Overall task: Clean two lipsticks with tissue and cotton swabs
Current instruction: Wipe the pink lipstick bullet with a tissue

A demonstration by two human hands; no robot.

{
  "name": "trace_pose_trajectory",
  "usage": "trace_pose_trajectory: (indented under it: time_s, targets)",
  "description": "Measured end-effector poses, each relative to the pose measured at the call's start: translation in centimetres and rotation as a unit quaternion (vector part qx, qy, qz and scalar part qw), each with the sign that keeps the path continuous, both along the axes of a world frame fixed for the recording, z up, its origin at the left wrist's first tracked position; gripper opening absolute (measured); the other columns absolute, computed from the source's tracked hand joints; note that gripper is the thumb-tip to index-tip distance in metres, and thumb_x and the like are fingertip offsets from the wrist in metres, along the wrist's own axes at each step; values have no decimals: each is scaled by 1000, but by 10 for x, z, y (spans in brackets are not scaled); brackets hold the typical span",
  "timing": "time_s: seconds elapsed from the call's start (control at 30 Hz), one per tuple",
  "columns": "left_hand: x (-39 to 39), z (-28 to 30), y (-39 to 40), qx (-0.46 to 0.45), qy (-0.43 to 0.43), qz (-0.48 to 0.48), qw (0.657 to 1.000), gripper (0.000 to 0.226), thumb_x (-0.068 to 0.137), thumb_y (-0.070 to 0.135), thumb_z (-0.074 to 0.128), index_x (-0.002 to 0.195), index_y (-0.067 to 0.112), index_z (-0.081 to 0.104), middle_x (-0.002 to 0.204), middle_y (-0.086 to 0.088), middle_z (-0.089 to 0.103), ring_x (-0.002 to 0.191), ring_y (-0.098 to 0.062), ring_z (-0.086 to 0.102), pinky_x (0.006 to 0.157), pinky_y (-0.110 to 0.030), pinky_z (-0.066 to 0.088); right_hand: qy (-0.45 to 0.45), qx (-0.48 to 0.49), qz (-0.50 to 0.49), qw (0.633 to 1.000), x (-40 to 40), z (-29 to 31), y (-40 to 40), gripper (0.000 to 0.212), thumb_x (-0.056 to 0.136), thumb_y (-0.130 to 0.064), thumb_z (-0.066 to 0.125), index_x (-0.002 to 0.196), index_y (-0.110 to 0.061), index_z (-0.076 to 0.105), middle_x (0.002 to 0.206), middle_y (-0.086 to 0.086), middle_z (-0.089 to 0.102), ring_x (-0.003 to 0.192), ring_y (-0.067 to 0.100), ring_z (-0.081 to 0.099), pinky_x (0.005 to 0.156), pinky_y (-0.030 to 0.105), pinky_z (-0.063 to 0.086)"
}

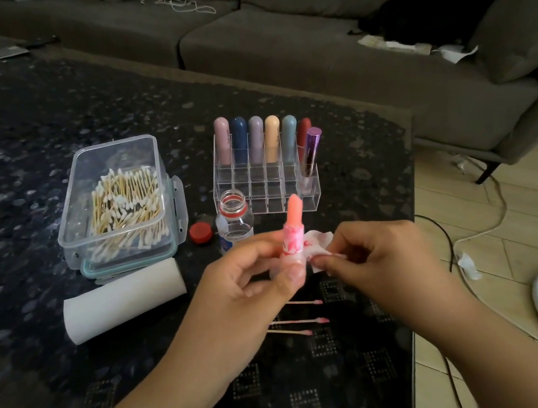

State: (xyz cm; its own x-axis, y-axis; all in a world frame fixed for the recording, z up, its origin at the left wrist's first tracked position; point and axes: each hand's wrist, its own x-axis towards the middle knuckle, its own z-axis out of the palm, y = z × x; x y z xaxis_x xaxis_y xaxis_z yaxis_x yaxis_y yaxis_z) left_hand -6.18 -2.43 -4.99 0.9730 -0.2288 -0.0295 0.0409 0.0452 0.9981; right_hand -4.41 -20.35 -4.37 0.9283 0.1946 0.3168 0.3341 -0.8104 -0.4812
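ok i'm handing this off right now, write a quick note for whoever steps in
Left hand holds the open pink lipstick upright above the table, bullet wound out.
Right hand pinches a stained tissue against the lipstick's smeared collar.
Three used cotton swabs with pink tips lie on the table under the hands.
Fresh swabs sit in the clear box; tissue roll in front of it.
Open bottle, its red cap beside it.
Left: finish wiping the collar. I cannot tell whether the other lipstick is done.
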Motion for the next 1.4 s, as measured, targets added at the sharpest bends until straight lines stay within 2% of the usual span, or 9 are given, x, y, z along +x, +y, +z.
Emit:
trace_pose_trajectory:
  time_s: [0.23,0.4,0.53,0.67,0.83,0.97,1.07,1.2,1.4]
  targets:
    - [-2,5,-6,29,25,-22,999,18,77,24,66,95,23,69,91,10,75,88,-2,68,71,-8,48,-82,-54,118,988,-5,-2,-6,14,82,-23,60,78,-12,69,71,-7,65,71,5,56,66,11,44]
    - [-2,4,-7,20,22,5,1000,25,70,33,66,93,24,71,91,9,75,89,-3,68,80,-20,46,-105,-60,140,983,-7,-2,-10,25,83,-12,54,101,-11,71,93,-2,73,89,6,64,85,15,47]
    - [-2,5,-6,-34,14,35,999,28,66,30,68,92,21,72,90,3,76,90,-10,69,85,-27,45,-41,110,20,993,-17,17,-5,25,82,-44,59,89,-23,69,78,-17,68,75,-1,62,66,8,48]
    - [-3,6,-5,-64,17,35,997,29,68,27,72,96,19,72,96,-1,75,97,-15,68,92,-33,45,159,253,-100,949,-12,22,-5,66,63,-81,39,70,-23,71,60,-17,63,59,2,54,60,16,43]
    - [-5,6,-6,-74,18,29,997,26,70,22,70,96,17,71,97,-1,75,98,-16,68,93,-35,44,294,381,-68,874,-10,10,3,61,53,-70,58,86,-20,72,91,1,71,91,21,63,85,35,47]
    - [-8,7,-6,-67,17,21,997,25,67,24,68,92,21,72,95,2,75,95,-12,68,86,-27,45,299,463,-64,832,-8,12,2,35,61,-47,66,79,-19,73,87,0,73,85,16,64,81,32,44]
    - [-9,7,-4,-50,26,-7,998,21,69,28,75,90,26,72,93,4,75,93,-8,68,79,-19,48,264,435,-63,859,-11,17,4,12,80,-27,65,82,-17,73,84,1,76,83,17,70,83,35,52]
    - [-11,9,-3,-63,25,-24,997,24,69,24,71,92,22,72,95,2,75,93,-9,68,74,-13,49,224,268,-53,936,-15,27,4,9,86,-30,60,84,-26,67,75,-11,73,65,2,68,58,17,51]
    - [-10,8,-4,-99,33,19,994,26,66,22,68,89,13,73,91,-6,75,91,-19,70,80,-27,50,226,303,-16,926,-20,32,9,17,70,-37,67,82,-25,70,77,-6,75,69,8,71,65,23,58]
